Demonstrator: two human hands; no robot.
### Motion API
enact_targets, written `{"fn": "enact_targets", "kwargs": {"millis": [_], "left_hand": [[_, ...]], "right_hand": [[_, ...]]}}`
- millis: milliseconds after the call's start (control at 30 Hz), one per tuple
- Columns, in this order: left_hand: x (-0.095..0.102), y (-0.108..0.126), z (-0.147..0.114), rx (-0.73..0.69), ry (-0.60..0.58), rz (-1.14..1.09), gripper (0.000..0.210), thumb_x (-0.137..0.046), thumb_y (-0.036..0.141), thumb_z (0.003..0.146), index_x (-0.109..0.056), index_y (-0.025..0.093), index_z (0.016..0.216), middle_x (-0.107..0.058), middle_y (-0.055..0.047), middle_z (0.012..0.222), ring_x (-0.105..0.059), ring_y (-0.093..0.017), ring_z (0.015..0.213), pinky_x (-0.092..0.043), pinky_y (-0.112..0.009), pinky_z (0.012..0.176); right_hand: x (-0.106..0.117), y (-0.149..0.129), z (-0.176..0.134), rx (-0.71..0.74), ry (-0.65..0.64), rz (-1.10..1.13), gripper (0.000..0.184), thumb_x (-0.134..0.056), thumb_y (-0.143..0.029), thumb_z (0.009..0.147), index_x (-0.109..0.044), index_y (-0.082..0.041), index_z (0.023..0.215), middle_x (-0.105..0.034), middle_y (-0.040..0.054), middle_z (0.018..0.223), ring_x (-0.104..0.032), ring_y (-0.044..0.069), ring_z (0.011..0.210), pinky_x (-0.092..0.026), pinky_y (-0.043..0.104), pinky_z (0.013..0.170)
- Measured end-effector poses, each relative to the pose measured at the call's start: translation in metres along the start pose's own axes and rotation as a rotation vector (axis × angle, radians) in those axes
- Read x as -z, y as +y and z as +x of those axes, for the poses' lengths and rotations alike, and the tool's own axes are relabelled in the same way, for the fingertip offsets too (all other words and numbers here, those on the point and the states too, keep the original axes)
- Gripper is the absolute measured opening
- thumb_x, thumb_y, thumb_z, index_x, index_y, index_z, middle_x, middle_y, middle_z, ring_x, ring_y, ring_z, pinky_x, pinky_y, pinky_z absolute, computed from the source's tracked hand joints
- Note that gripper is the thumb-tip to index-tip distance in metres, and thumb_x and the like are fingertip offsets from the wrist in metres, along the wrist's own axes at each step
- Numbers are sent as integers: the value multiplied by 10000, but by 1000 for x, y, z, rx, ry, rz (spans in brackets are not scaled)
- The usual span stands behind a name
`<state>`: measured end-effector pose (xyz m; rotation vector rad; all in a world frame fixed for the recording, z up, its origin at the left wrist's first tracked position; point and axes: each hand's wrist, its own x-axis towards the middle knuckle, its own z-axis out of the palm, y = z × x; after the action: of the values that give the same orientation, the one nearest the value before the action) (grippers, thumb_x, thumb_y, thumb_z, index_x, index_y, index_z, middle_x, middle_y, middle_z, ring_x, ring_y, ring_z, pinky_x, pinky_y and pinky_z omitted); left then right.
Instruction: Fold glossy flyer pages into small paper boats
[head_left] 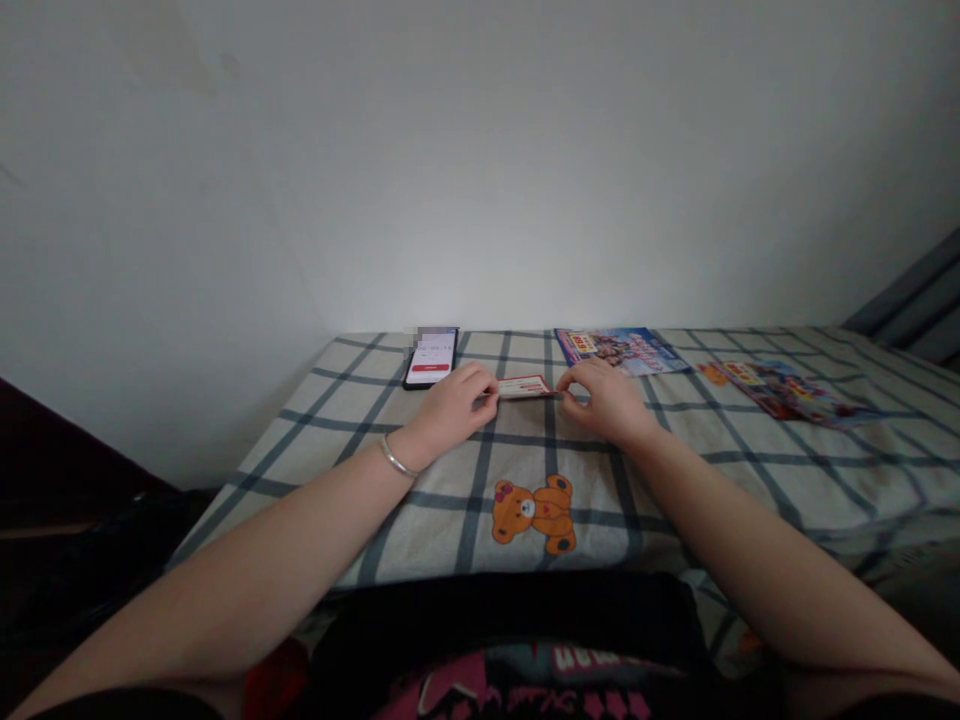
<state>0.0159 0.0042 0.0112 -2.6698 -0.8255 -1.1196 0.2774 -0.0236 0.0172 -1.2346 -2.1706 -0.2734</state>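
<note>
A small white card with red edges and fine print (pixel 523 387) is stretched between my two hands, just above the checked cloth. At its left end, my left hand (pixel 457 402) pinches it between thumb and fingers; a silver bangle circles that wrist. My right hand (pixel 602 398) has its thumb and forefinger closed on the right end. Its print is too small to read. Just beyond my left hand lies a phone (pixel 432 358) with a lit screen and a red button.
A colourful booklet or packet (pixel 622 350) lies behind my right hand, and a similar one (pixel 787 392) lies farther right. The checked tablecloth (pixel 345 420) bears a printed teddy bear (pixel 532 513). A pale wall (pixel 480 170) rises behind the table. Grey fabric (pixel 911 300) hangs at right.
</note>
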Motion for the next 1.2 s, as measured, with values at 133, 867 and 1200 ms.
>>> {"fn": "enact_targets", "kwargs": {"millis": [133,867,1200], "left_hand": [[2,2,1,-10,-5,146,63,-574,128,846,-596,181,871,-634,-34,877,-569,-205,851,-441,-336,749],[0,10,3,-144,-111,264,50,-584,144,825,-607,188,817,-653,-27,833,-577,-211,867,-400,-366,812],[7,-6,4,-7,-146,303,43,-584,155,821,-601,181,791,-641,-37,808,-558,-211,808,-409,-357,783]], "right_hand": [[-2,-4,0,80,31,57,88,-577,-142,791,-616,-210,830,-692,61,852,-609,246,890,-470,378,834],[-6,-10,3,278,-122,277,74,-589,-151,854,-610,-222,856,-702,61,925,-630,217,914,-500,369,827],[2,7,-2,172,-62,313,82,-603,-139,819,-611,-218,839,-717,56,900,-648,220,869,-499,389,834]]}}
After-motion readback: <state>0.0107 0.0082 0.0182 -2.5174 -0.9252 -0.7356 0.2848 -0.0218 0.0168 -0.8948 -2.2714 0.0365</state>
